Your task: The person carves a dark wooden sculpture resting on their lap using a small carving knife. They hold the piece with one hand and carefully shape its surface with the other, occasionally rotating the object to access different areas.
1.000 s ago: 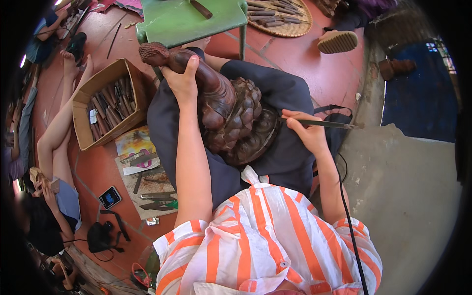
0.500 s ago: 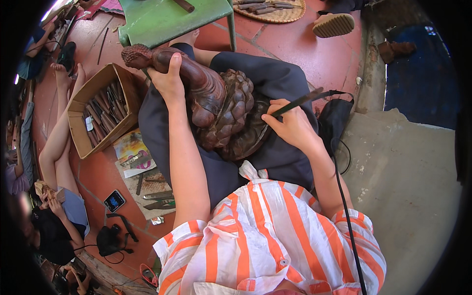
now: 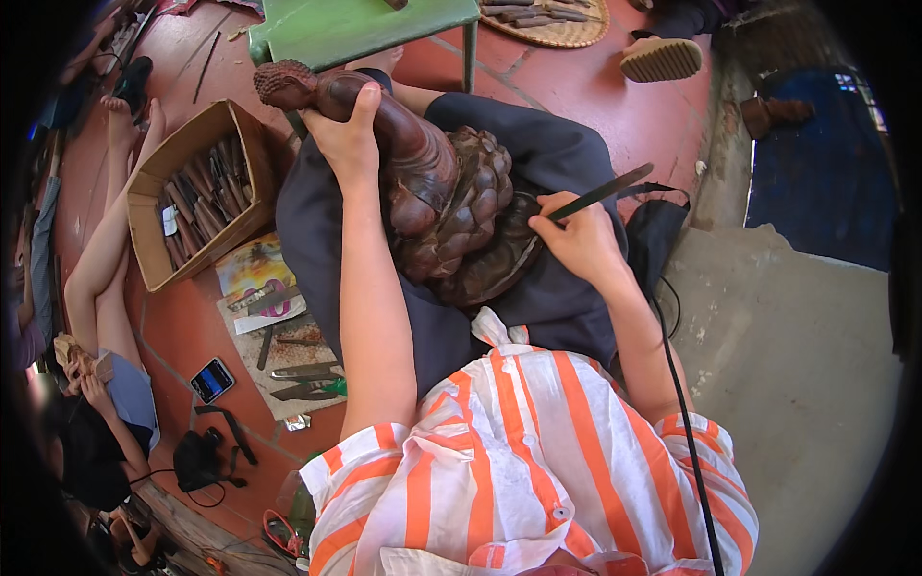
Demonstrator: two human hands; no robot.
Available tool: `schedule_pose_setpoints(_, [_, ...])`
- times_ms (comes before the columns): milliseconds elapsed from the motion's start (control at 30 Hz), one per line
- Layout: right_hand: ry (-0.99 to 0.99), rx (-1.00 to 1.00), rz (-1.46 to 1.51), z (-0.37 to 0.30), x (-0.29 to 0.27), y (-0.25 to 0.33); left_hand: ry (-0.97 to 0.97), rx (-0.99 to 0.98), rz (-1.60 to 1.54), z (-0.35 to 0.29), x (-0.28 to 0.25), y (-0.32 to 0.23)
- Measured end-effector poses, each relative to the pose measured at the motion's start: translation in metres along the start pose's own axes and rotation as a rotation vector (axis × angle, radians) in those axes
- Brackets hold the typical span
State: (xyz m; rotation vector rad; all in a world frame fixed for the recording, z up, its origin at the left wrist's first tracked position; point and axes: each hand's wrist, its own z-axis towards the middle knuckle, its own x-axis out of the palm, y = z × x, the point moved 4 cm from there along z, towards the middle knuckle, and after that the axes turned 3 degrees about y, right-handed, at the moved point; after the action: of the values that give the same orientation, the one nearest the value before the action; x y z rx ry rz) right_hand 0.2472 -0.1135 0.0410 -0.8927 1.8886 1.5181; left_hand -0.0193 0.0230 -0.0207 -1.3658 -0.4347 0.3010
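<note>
A dark brown carved wooden statue (image 3: pixel 423 182) lies tilted across my lap, its knobbly-haired head toward the upper left and its petalled base toward my right hand. My left hand (image 3: pixel 344 139) is wrapped round the figure by its neck and shoulder, thumb raised along it. In my right hand (image 3: pixel 576 240) is a slim, dark, flat tool like a file (image 3: pixel 605 190), pinched between thumb and fingers. Its free end points up to the right. The other end is hidden by my fingers at the rim of the statue's base, so contact cannot be made out.
Left of my legs stands a cardboard box (image 3: pixel 144 230) of wooden-handled tools. Beside it, several flat tools (image 3: pixel 307 372) lie on a mat. A phone (image 3: pixel 212 380) and a black camera (image 3: pixel 199 459) are on the tiles. A green chair (image 3: pixel 365 34) stands ahead; people sit at left.
The whole view has shifted slightly. The tool in my right hand has turned a little and shows more of its flat side and length. My left hand keeps its hold on the statue.
</note>
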Motion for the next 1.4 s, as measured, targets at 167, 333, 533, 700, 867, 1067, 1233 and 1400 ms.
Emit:
schedule_pose_setpoints(167, [-0.022,-0.053,-0.022,-0.002,0.002,0.003,-0.001,-0.018,0.05,0.003,-0.002,0.006])
schedule_pose_setpoints(333, [-0.045,-0.086,0.01,0.0,0.002,-0.007,0.011,-0.044,0.018,0.003,0.001,0.005])
schedule_pose_setpoints(533, [-0.015,-0.015,-0.063,0.0,0.002,0.004,0.008,-0.019,0.05,0.005,-0.002,0.011])
schedule_pose_setpoints(700, [-0.045,-0.026,-0.014,0.004,-0.001,-0.007,0.021,-0.029,0.005,0.003,0.0,0.007])
schedule_pose_setpoints(867, [-0.021,-0.092,-0.041,0.0,0.003,0.003,-0.005,-0.02,0.041,0.003,-0.001,0.011])
schedule_pose_setpoints(1067, [-0.017,-0.035,0.038,0.003,0.0,-0.005,-0.01,-0.002,0.036,0.004,-0.001,0.014])
schedule_pose_setpoints(1233, [-0.025,-0.102,-0.115,-0.002,0.003,0.005,-0.001,-0.006,0.013,0.005,-0.001,0.014])
schedule_pose_setpoints(1400, [0.002,0.014,0.134,0.006,0.0,-0.02,-0.021,0.009,0.043,0.006,-0.002,0.017])
